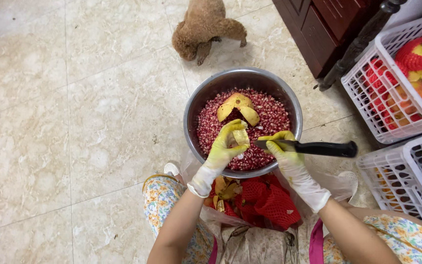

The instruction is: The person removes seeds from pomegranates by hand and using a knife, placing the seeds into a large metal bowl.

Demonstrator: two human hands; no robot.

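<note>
Over a steel bowl [242,78] of red pomegranate seeds [269,115] on the tiled floor, my gloved left hand [225,144] cups a yellow rind piece [241,136] above the near rim, while my right hand [282,146], just beside it, grips a black knife [318,148] lying left to right, handle pointing right. The blade tip is hard to make out between the gloves. More peel [238,105] rests farther in.

So the bowl [242,122] sits on the floor [74,122] with seeds [269,117] in it, dog [203,27] behind, baskets [396,83] to the right, and what's probably a scrap bag [260,200] in front.
</note>
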